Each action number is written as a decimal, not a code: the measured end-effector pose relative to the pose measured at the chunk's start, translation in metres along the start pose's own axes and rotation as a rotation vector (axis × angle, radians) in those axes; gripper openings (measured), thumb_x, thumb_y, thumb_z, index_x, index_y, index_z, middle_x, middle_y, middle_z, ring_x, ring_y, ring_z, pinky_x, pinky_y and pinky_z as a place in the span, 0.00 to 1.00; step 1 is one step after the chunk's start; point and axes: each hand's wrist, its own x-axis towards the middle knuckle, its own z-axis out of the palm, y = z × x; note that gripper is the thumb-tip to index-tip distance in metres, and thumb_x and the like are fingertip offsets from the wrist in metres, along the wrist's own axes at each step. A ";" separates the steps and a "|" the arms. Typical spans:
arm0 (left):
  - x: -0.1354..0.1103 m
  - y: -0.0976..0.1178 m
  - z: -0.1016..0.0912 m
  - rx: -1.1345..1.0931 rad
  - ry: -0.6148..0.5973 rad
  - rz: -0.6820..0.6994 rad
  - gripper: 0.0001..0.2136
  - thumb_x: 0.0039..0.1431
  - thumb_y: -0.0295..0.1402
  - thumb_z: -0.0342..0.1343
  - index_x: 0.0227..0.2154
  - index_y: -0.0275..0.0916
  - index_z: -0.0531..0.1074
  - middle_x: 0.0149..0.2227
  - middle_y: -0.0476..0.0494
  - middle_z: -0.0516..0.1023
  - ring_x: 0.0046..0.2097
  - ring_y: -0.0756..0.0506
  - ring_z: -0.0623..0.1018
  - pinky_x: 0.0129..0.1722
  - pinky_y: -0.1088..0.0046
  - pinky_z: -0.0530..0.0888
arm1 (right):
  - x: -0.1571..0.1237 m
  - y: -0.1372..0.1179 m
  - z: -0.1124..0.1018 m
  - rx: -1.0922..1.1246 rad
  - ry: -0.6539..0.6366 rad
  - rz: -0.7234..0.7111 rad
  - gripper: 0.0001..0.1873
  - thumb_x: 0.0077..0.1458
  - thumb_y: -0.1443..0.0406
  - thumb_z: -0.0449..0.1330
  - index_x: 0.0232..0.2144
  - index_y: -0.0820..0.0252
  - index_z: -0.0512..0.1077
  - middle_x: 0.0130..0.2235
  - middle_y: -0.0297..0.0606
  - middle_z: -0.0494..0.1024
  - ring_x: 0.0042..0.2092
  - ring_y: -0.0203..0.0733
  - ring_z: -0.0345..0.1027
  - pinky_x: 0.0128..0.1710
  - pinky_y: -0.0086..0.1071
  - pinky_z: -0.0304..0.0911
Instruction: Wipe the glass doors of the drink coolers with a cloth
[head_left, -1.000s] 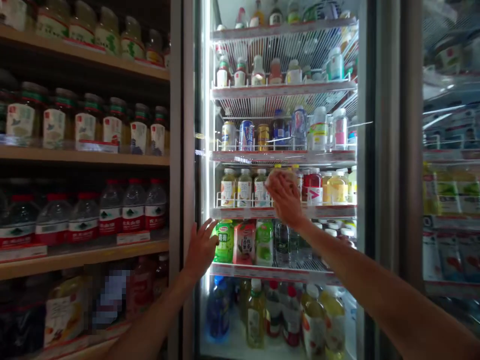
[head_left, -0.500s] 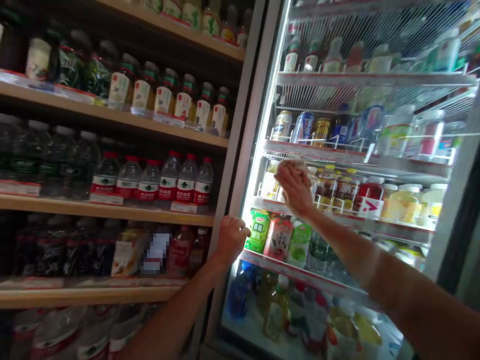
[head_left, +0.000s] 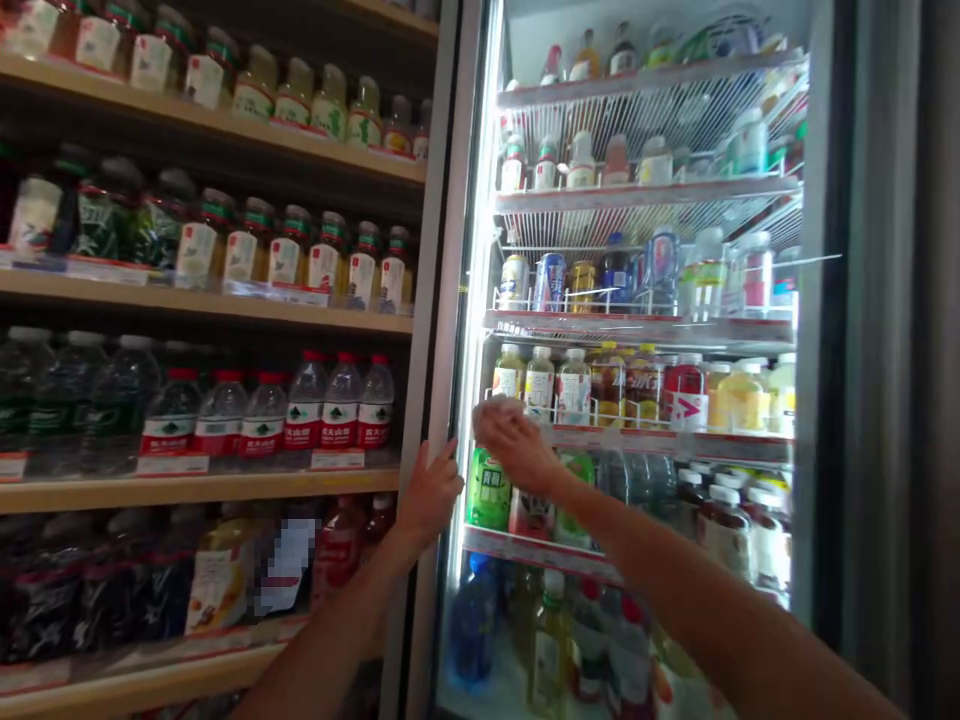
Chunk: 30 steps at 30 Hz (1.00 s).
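My right hand [head_left: 521, 455] is closed over a pale, crumpled cloth [head_left: 498, 410] at the left side of the glass door [head_left: 637, 520] of a lit drinks fridge. The cloth appears pressed to the glass, in front of the row with the green carton-like pack [head_left: 489, 490]. Lower and to the left, my left hand [head_left: 431, 498] rests at the fridge's metal door frame [head_left: 444, 380], some of its fingers stretched apart and no object seen in it. The cloth is blurred and partly covered by my fingers.
Left of the fridge stand wooden shelves [head_left: 225, 487] lined with bottles, among them red-capped water bottles [head_left: 339, 405]. Behind the glass, wire racks [head_left: 645, 195] carry cans and bottles. A dark vertical surface [head_left: 870, 450] borders the fridge on the right.
My right hand and the cloth have moved left and down across the glass, toward the frame. My left hand has loosened from a curled shape. The view has shifted, showing more upper racks.
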 end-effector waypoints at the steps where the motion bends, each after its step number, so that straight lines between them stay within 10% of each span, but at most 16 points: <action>1: -0.001 -0.002 -0.001 0.000 -0.009 0.010 0.11 0.53 0.20 0.47 0.22 0.40 0.69 0.27 0.49 0.71 0.59 0.42 0.65 0.61 0.47 0.51 | -0.003 -0.005 0.003 0.018 -0.038 -0.121 0.25 0.55 0.71 0.49 0.55 0.58 0.61 0.60 0.39 0.61 0.62 0.45 0.49 0.62 0.47 0.44; 4: -0.005 -0.009 -0.005 0.033 -0.050 0.023 0.11 0.53 0.20 0.47 0.21 0.39 0.68 0.28 0.47 0.73 0.59 0.39 0.65 0.59 0.44 0.53 | 0.010 -0.008 0.004 0.027 -0.049 -0.199 0.23 0.56 0.71 0.48 0.54 0.58 0.62 0.61 0.38 0.60 0.62 0.45 0.49 0.62 0.50 0.44; 9: -0.012 -0.015 -0.008 0.092 -0.071 0.054 0.12 0.52 0.19 0.45 0.21 0.41 0.69 0.28 0.48 0.74 0.59 0.40 0.66 0.61 0.46 0.48 | 0.031 -0.014 0.014 0.008 0.091 0.120 0.23 0.56 0.72 0.47 0.54 0.62 0.62 0.62 0.41 0.57 0.64 0.49 0.45 0.62 0.52 0.43; 14: -0.023 -0.014 -0.012 0.081 -0.051 0.109 0.12 0.54 0.19 0.44 0.23 0.40 0.69 0.27 0.48 0.74 0.58 0.40 0.67 0.59 0.44 0.47 | -0.005 -0.057 0.038 0.123 -0.073 -0.251 0.22 0.58 0.70 0.45 0.55 0.63 0.61 0.59 0.40 0.63 0.62 0.39 0.50 0.63 0.42 0.45; 19: -0.014 0.001 -0.006 0.079 0.037 0.132 0.12 0.57 0.22 0.44 0.24 0.39 0.69 0.28 0.49 0.74 0.55 0.41 0.70 0.60 0.45 0.47 | -0.029 -0.071 0.045 0.108 -0.003 0.011 0.23 0.58 0.71 0.45 0.57 0.64 0.58 0.62 0.42 0.57 0.64 0.45 0.44 0.63 0.50 0.41; 24: 0.001 0.017 0.001 0.020 0.057 0.160 0.12 0.57 0.23 0.44 0.27 0.39 0.71 0.27 0.49 0.75 0.55 0.40 0.70 0.60 0.46 0.47 | -0.087 -0.079 0.039 0.110 -0.069 -0.215 0.22 0.57 0.68 0.48 0.54 0.62 0.62 0.59 0.39 0.64 0.61 0.42 0.51 0.62 0.43 0.45; 30: 0.016 0.033 0.018 -0.035 0.042 0.055 0.12 0.55 0.23 0.45 0.30 0.40 0.73 0.28 0.47 0.77 0.55 0.34 0.69 0.56 0.39 0.50 | -0.133 -0.037 -0.001 0.020 -0.010 0.246 0.25 0.57 0.68 0.49 0.58 0.58 0.59 0.63 0.38 0.56 0.64 0.46 0.43 0.63 0.50 0.38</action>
